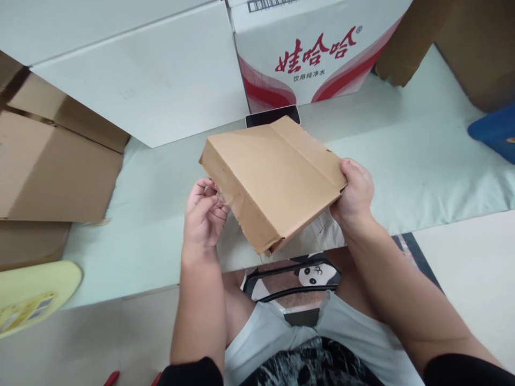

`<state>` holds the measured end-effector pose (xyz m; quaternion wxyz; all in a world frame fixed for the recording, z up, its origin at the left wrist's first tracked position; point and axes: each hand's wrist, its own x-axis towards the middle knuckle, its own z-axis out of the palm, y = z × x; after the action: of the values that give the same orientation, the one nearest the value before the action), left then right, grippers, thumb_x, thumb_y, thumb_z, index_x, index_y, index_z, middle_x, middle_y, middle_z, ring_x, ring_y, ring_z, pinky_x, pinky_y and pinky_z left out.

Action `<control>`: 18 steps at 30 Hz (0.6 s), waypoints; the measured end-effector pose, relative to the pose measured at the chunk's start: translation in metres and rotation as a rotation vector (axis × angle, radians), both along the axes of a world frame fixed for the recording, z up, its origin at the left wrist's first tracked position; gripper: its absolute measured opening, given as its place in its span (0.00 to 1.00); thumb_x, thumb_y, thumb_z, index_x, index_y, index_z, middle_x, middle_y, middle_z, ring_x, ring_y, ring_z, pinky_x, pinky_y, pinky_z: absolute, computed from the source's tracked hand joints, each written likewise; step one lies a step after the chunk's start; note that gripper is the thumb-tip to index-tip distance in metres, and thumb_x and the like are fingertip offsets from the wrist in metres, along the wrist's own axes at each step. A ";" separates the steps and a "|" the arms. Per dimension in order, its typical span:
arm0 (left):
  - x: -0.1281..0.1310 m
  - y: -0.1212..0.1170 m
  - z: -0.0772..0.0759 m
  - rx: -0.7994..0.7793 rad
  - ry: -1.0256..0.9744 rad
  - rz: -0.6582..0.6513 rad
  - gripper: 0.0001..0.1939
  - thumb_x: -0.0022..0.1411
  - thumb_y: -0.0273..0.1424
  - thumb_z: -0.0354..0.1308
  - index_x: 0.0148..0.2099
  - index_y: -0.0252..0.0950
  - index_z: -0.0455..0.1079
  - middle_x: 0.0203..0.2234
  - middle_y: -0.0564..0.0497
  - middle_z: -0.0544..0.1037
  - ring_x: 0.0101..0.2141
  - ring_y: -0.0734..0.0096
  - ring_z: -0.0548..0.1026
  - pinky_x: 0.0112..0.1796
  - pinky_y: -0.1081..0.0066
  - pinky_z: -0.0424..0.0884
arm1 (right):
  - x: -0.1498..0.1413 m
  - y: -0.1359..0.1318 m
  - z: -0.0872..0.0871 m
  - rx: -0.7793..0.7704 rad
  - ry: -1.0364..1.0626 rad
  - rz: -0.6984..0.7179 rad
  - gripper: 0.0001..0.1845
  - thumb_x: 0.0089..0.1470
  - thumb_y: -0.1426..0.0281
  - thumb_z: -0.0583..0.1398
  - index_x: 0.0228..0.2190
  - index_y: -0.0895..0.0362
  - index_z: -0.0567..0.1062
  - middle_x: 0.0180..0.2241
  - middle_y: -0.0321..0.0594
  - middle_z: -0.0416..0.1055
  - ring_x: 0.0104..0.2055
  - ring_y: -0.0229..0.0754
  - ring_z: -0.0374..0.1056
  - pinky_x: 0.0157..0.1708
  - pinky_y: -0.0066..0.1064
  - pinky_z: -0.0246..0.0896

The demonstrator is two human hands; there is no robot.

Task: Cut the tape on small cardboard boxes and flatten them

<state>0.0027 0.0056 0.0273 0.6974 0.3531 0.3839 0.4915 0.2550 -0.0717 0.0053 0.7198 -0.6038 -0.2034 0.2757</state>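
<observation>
A flat brown cardboard box [269, 177] is held up at a tilt over the cloth-covered table, its long narrow side towards the lower left. My right hand [356, 187] grips the box's right corner, thumb on top and fingers beneath. At the left side, my left hand [206, 212] has its fingers curled together against the narrow side, where the edge looks rough, with what may be clear tape. Whether a strip lies between those fingertips I cannot make out. The underside of the box is hidden.
A phone-like dark device [273, 115] lies behind the box. Beyond stand a plain white carton [140, 86] and a white-and-red water carton [314, 59]. Brown cartons [60, 161] and a yellow container [36, 295] are left; a blue object [494, 131] is right.
</observation>
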 end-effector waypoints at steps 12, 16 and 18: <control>-0.003 0.000 -0.010 0.057 0.114 0.066 0.21 0.43 0.37 0.77 0.34 0.38 0.70 0.26 0.55 0.74 0.24 0.78 0.73 0.26 0.79 0.72 | 0.000 -0.001 -0.001 -0.024 -0.030 0.017 0.23 0.53 0.62 0.61 0.17 0.54 0.55 0.20 0.30 0.44 0.23 0.33 0.43 0.21 0.30 0.42; -0.009 0.002 -0.014 0.073 0.129 0.045 0.15 0.52 0.41 0.70 0.34 0.37 0.72 0.27 0.52 0.76 0.27 0.72 0.76 0.28 0.74 0.73 | -0.001 -0.001 0.000 -0.025 -0.040 0.032 0.23 0.56 0.61 0.60 0.18 0.54 0.55 0.21 0.30 0.44 0.22 0.33 0.43 0.22 0.29 0.43; -0.012 0.003 -0.016 0.094 0.090 0.069 0.15 0.54 0.44 0.67 0.33 0.37 0.72 0.26 0.52 0.76 0.28 0.70 0.77 0.29 0.72 0.74 | -0.001 -0.001 0.000 -0.022 -0.038 0.027 0.23 0.56 0.61 0.60 0.18 0.54 0.56 0.21 0.30 0.44 0.22 0.33 0.44 0.22 0.29 0.43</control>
<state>-0.0089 0.0083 0.0114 0.6446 0.3938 0.4034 0.5164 0.2538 -0.0725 0.0055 0.7055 -0.6138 -0.2220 0.2762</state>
